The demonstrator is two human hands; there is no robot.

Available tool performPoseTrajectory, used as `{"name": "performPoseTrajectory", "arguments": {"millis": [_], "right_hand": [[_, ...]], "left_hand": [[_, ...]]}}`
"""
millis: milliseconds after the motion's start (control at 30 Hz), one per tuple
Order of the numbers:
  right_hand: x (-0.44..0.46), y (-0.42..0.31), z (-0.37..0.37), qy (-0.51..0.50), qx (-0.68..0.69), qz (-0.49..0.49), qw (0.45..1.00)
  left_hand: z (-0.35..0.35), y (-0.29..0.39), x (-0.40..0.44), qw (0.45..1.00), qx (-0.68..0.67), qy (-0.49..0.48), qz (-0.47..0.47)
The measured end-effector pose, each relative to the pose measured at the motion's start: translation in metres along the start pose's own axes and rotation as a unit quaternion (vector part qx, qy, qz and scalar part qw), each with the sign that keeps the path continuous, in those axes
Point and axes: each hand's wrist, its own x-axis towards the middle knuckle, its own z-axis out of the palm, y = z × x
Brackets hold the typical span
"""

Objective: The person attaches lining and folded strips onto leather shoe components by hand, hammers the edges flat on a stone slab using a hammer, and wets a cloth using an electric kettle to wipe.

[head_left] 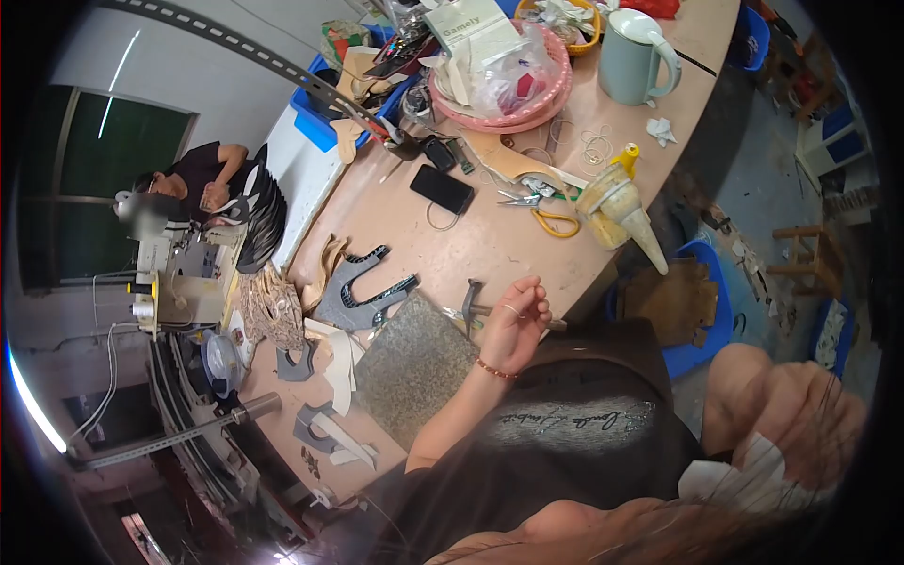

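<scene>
My left hand (515,325), with a beaded bracelet at the wrist, is half curled with its palm showing and nothing in it. It lies over the table edge, beside a hammer (470,303) and the grey stone slab (414,367). Close to the camera at the lower right, my right hand (800,424) is closed around a crumpled white tissue (759,471). Left of the slab are dark grey U-shaped pieces (363,306) and pale strips (337,367).
A black phone (442,189), orange-handled scissors (556,223), a glue bottle (612,202), a lidded mug (633,61) and a pink basket (504,121) stand farther up the table (377,217). A co-worker (202,179) sits at a sewing machine. A blue tub (711,301) is on the floor.
</scene>
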Motion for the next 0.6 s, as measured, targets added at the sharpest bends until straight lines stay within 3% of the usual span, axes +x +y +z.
{"name": "performPoseTrajectory", "arguments": {"millis": [333,600], "right_hand": [[0.005,0.019,0.009,0.012,-0.001,-0.014,1.0],[0.003,-0.005,0.01,0.048,-0.04,-0.021,0.998]], "left_hand": [[-0.008,-0.001,-0.001,1.0,-0.001,0.011,-0.002],[-0.007,-0.001,-0.005,1.0,0.001,0.012,-0.004]]}}
